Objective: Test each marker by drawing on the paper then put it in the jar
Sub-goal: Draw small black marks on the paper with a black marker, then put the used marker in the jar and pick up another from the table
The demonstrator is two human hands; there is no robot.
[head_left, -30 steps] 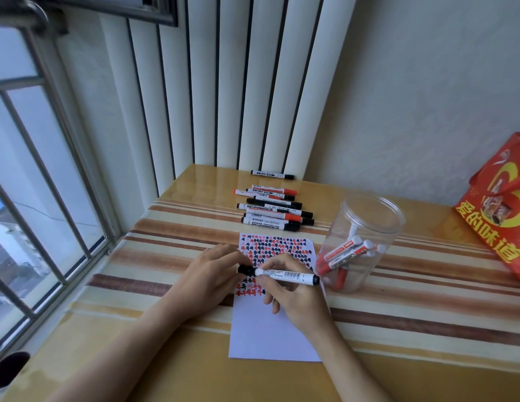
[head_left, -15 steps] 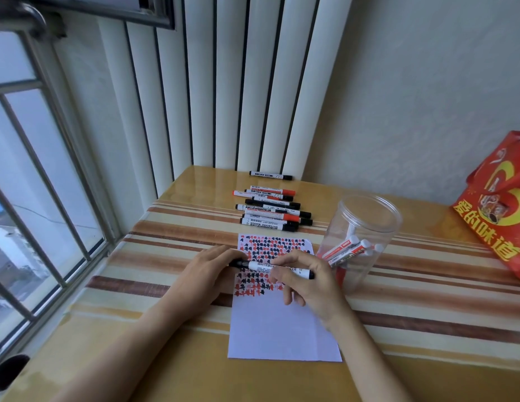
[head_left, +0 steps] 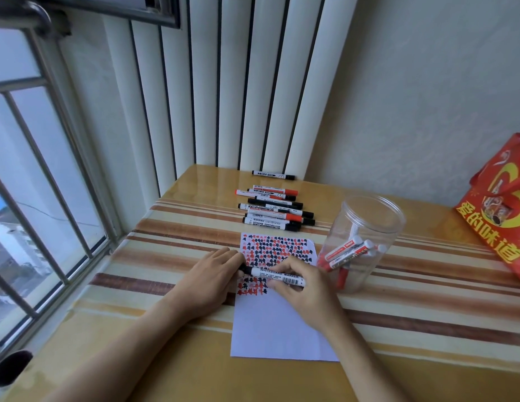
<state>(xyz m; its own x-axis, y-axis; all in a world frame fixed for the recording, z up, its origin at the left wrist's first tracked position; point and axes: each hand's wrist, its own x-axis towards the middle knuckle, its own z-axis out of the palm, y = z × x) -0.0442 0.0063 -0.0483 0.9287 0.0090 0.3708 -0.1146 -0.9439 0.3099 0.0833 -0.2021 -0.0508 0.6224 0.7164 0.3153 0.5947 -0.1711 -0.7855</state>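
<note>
A white sheet of paper (head_left: 279,326) lies on the table, its upper half filled with rows of red and black marks. Just above it, my right hand (head_left: 305,288) grips a white whiteboard marker (head_left: 277,276) with a black cap, held level. My left hand (head_left: 212,274) pinches the black cap at the marker's left end. A clear plastic jar (head_left: 366,227) stands open to the right of the paper with several red-capped markers inside. Behind the paper lie several more markers (head_left: 274,211) in a loose row, red and black.
A red gift bag (head_left: 496,210) stands at the table's right edge. The striped table (head_left: 427,300) meets a window with metal bars (head_left: 49,181) on the left and a ribbed white wall panel behind. One lone marker (head_left: 272,174) lies near the wall.
Both hands with the marker have shifted slightly left over the marked rows. My left fingers stay on the cap end. The paper's lower edge has turned a little.
</note>
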